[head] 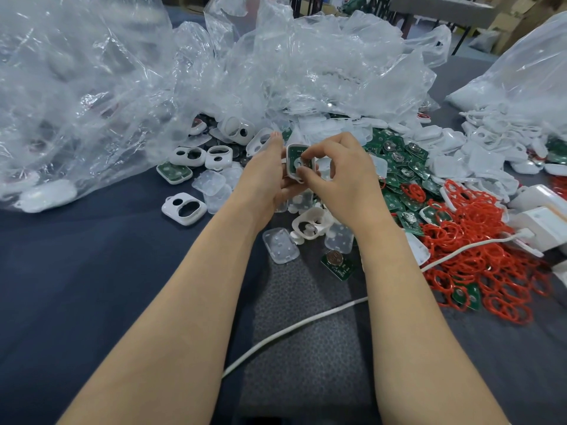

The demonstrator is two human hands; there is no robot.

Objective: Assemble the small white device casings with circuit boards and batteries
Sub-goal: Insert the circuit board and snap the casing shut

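Both hands meet above the middle of the dark blue surface point(92, 286), holding one white casing point(290, 155) upright with its open side towards the camera. A green circuit board point(295, 153) sits inside the casing, and a round metal part shows at the board's middle. Whether that part is a battery or only its holder cannot be told.

The left hand point(267, 176) has its grip closed on the casing's left edge, with the fingers behind it and the forefinger raised straight. The right hand point(340, 179) pinches the same casing from the other side – forefinger tip on the board near the top, thumb at the lower rim, the other fingers curled.

Below the hands lie translucent button pads point(280, 245), an empty casing point(310, 223) and a loose circuit board with a coin cell point(337, 263), partly on a grey patterned mat point(306, 348). A white cable point(291, 329) crosses the mat.

To the left lie more empty casings with two holes point(184, 208). To the right is a heap of green boards point(402, 170), and beside it a tangle of red rings point(478, 246). Crumpled clear plastic bags point(92, 87) fill the far side – some of them hold white parts.
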